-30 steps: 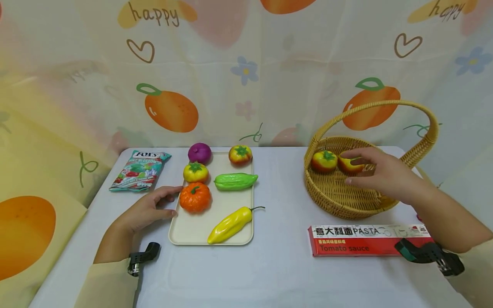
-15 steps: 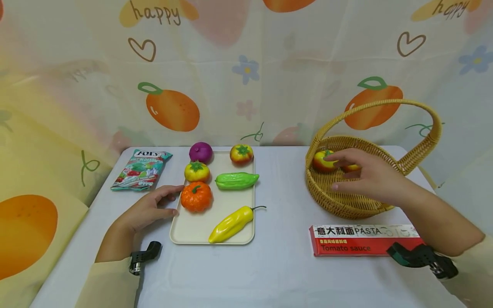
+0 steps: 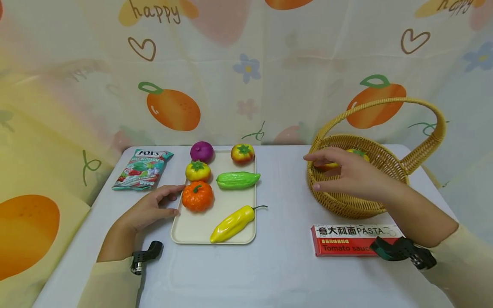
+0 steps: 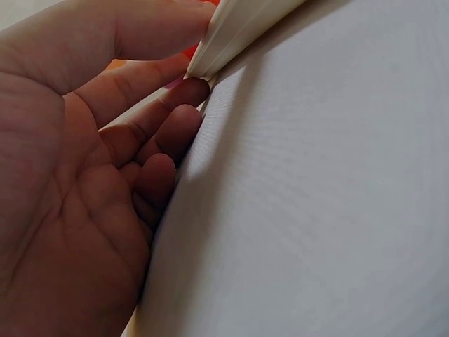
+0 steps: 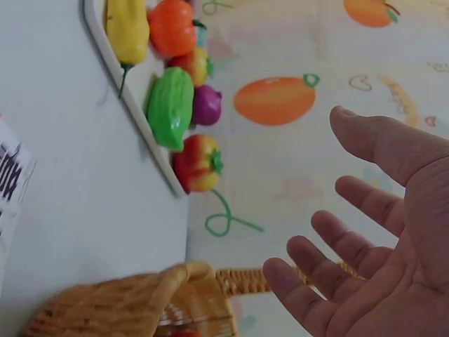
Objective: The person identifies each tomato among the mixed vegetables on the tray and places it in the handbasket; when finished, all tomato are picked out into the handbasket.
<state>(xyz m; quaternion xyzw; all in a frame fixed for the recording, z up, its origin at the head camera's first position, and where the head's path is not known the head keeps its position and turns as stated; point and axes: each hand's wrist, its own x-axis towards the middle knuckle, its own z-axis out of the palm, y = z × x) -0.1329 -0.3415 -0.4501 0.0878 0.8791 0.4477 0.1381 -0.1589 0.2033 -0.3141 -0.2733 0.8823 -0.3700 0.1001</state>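
Observation:
My left hand (image 3: 148, 209) touches the left edge of the cream tray (image 3: 192, 235) with thumb and index finger; in the left wrist view its fingers (image 4: 168, 130) lie against the rim. On the tray are an orange pumpkin (image 3: 197, 196), a yellow pepper (image 3: 232, 223), a green bumpy gourd (image 3: 238, 180), a purple onion-like vegetable (image 3: 202, 152) and two red-yellow fruits with green tops, one left (image 3: 198, 171), one right (image 3: 242, 154). My right hand (image 3: 348, 173), fingers spread and holding nothing, hovers over the wicker basket (image 3: 335, 207). It partly hides similar fruits (image 3: 360, 154) inside.
A red and white pasta box (image 3: 346, 241) lies in front of the basket, partly behind the right wrist strap. A teal candy bag (image 3: 142, 169) lies at the back left. The basket's tall handle (image 3: 420, 109) arches up. A printed cloth (image 3: 246, 107) hangs behind the table.
My right hand has moved left across the basket, uncovering the right fruit and covering most of the left one. My left hand stays at the tray's edge. The view has shifted slightly.

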